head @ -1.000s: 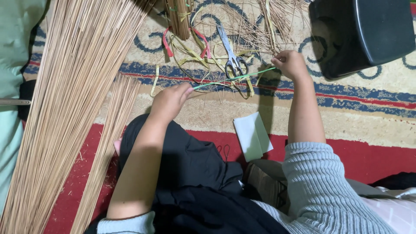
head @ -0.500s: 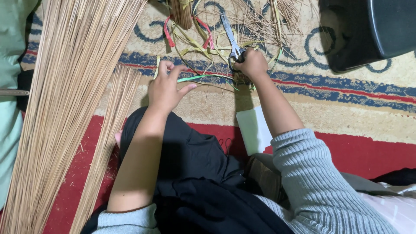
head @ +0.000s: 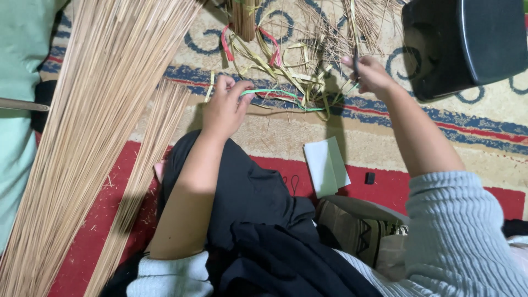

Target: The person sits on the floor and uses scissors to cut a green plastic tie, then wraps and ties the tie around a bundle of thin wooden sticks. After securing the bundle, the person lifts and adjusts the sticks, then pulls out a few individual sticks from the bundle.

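I see the left hand (head: 224,107) pinching one end of a green strip (head: 275,94) that runs toward 3 o'clock. The right hand (head: 369,72) is closed around a dark tool; I cannot tell what it is. At 9 o'clock a large stick bundle (head: 93,126) crowds the edge. A white paper (head: 326,166) lies at 6 o'clock, with bare carpet (head: 275,137) between.
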